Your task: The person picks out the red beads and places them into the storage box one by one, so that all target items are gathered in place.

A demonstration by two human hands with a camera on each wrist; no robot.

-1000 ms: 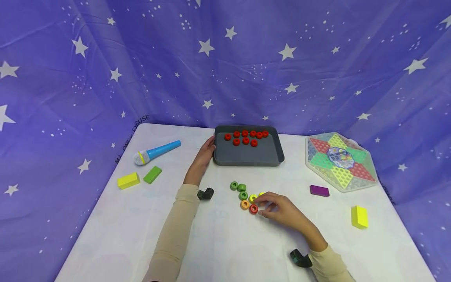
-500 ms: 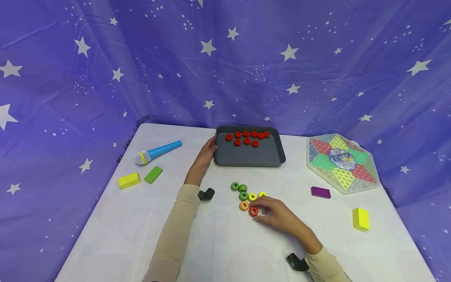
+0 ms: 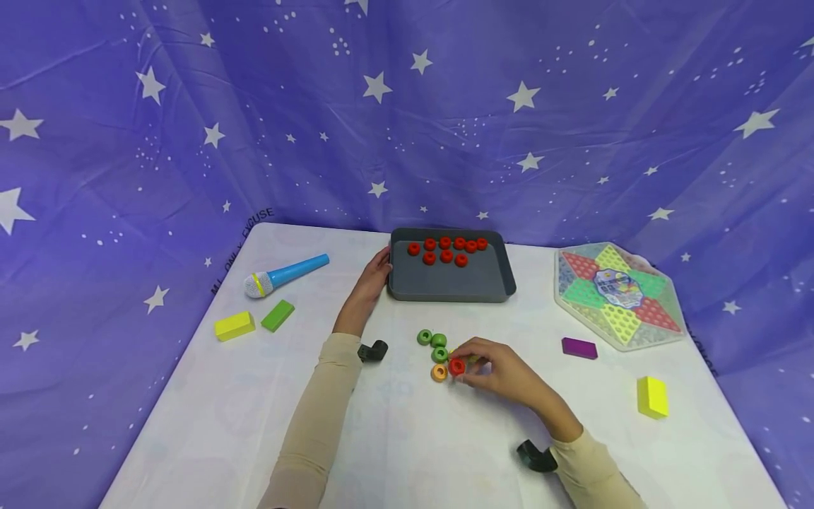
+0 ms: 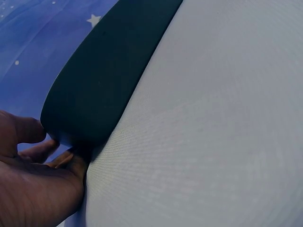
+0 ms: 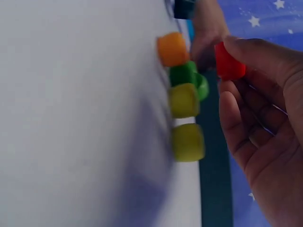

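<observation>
My right hand [image 3: 502,371] pinches a red bead [image 5: 229,62] with a hole through it between thumb and fingers, raised above the table in the right wrist view. Close by are an orange bead [image 3: 439,373], several green beads [image 3: 440,355] and two yellow beads [image 5: 188,143], which the right hand mostly hides in the head view. At the back, my left hand [image 3: 369,283] holds the left side of a dark grey tray [image 3: 451,288], fingers and thumb at its corner in the left wrist view. Several red beads [image 3: 446,256] lie inside the tray, mostly toward its far side.
To the left lie a toy microphone [image 3: 286,276], a green block [image 3: 278,316] and a yellow block [image 3: 234,326]. On the right are a hexagonal board-game box [image 3: 617,293], a purple block [image 3: 579,348] and another yellow block [image 3: 652,397]. A starry purple cloth [image 3: 445,127] hangs behind.
My right hand has closed its thumb and fingers on the red bead and lifted it from beside the orange one. The left hand stays at the tray.
</observation>
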